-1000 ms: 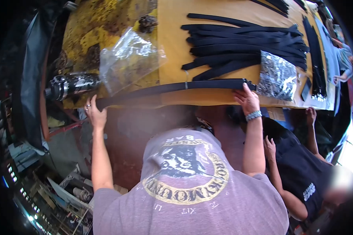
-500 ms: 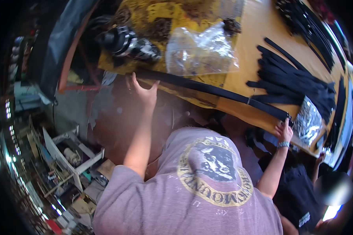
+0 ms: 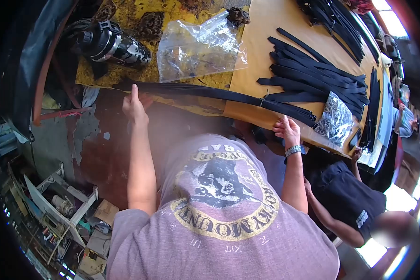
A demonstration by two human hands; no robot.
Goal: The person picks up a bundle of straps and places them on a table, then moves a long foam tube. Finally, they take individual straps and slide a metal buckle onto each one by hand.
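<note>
A long bundle of black straps (image 3: 210, 92) lies along the table's near edge, with a thin tie around it toward the right. Below its left end, my left hand (image 3: 135, 111) is open, thumb up and fingers stretched, partly blurred. My right hand (image 3: 288, 130), with a watch on the wrist, hovers by the table edge just below the bundle's right end. Its fingers are loosely curled and apart, with nothing visible in them. Farther back on the table, a pile of loose black straps (image 3: 312, 77) is fanned out. Beside it rests a clear plastic bag of small shiny pieces (image 3: 335, 119).
A black bottle (image 3: 114, 46) lies at the table's left. An open clear plastic bag (image 3: 196, 51) is on the stained yellow surface. More black straps (image 3: 333, 23) lie at the far right. Another person in a dark shirt (image 3: 350, 193) is at my right, and a wooden frame (image 3: 63, 200) stands lower left.
The view has shifted, so the table things appear farther left. My right hand has come away from the strap bundle's right end and curled its fingers. My left hand stays open near the other end.
</note>
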